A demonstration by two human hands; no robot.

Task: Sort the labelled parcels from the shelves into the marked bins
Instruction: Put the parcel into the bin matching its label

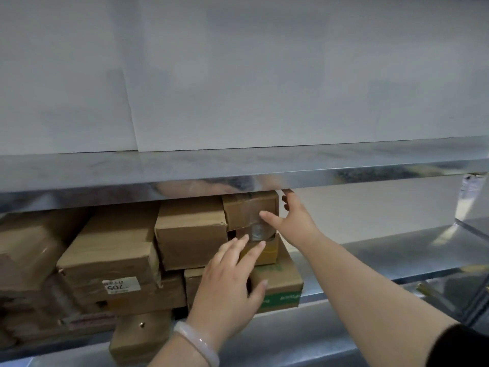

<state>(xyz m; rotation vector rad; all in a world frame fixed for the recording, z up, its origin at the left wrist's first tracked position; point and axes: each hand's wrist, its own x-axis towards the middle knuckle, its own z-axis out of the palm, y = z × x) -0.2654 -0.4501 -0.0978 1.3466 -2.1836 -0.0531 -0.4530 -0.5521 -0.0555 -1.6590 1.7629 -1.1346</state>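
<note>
R hand [296,223] grip open, thumb on taped box [246,210]; L hand [230,282] grip open, fingers [239,246] on box below [270,252].

left hand [227,290], right hand [296,223], stacked parcels [190,234], shelf [383,250]
</note>
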